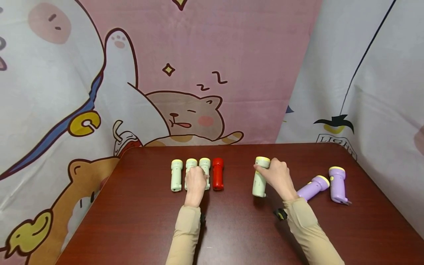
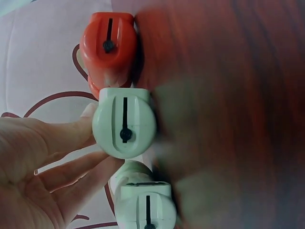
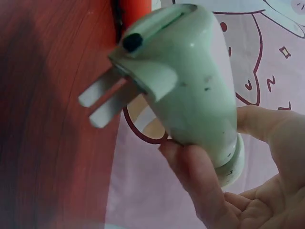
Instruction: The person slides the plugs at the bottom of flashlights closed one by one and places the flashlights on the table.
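Note:
My left hand (image 1: 195, 183) grips a pale green flashlight (image 2: 136, 112) between thumb and fingers; it lies on the table beside a red flashlight (image 1: 218, 173). Two more pale green ones are to its left: a near green flashlight (image 1: 191, 163), partly behind the hand, and an outer green flashlight (image 1: 176, 176). Farther right, my right hand (image 1: 279, 177) holds another pale green flashlight (image 1: 259, 184) with a yellow rim, tilted and seemingly raised off the table. In the right wrist view, two flat metal plug prongs (image 3: 112, 105) stick out from its tail end.
On the right side of the brown table (image 1: 238, 235) lie two purple flashlights: a slanted purple flashlight (image 1: 313, 187) partly behind the right wrist, and another purple flashlight (image 1: 337, 186) with its prongs out. A cartoon-printed cloth (image 1: 251, 73) hangs behind the table's back edge.

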### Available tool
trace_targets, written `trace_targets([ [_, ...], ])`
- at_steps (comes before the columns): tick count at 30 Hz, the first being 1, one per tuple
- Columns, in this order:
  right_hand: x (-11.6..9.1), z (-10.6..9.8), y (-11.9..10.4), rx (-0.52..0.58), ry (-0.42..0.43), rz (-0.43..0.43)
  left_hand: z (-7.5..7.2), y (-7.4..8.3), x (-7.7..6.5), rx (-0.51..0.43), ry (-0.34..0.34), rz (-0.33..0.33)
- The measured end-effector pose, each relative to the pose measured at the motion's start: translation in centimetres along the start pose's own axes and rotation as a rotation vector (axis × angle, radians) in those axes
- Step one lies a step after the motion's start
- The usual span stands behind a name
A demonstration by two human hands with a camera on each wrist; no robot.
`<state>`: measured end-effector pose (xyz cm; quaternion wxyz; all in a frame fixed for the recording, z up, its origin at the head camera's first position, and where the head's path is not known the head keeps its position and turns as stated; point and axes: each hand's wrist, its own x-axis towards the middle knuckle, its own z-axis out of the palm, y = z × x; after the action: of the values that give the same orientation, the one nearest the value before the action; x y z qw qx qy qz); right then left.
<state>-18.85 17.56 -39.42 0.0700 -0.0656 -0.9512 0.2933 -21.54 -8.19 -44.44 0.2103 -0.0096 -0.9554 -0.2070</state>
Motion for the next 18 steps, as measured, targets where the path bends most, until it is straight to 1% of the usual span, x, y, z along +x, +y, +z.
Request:
trace_targets([
  [3, 0.4, 0.2, -0.2, 0.020, 0.007, 0.004, -0.2, -0.2, -0.1, -0.017, -0.012, 0.007],
  [6, 0.6, 0.4, -0.3, 0.063, 0.008, 0.024, -0.3, -0.2, -0.1, -0.034, -0.027, 0.013],
  [12, 0.9, 0.7, -0.8, 0.161, 0.017, 0.070, -0.2, 0.2, -0.4, -0.003, 0.010, 0.038],
  [14, 1.0, 0.8, -0.9, 0.193, 0.023, 0.083, -0.2, 0.6, -0.5, -0.013, 0.018, 0.047],
  [16, 1.1, 1.0, -1.0, 0.226, 0.028, 0.096, -0.3, 1.0, -0.6, -0.027, 0.023, 0.068],
  [18, 1.1, 1.1, -1.1, 0.255, 0.035, 0.103, -0.4, 1.5, -0.7, -0.038, 0.025, 0.114],
])
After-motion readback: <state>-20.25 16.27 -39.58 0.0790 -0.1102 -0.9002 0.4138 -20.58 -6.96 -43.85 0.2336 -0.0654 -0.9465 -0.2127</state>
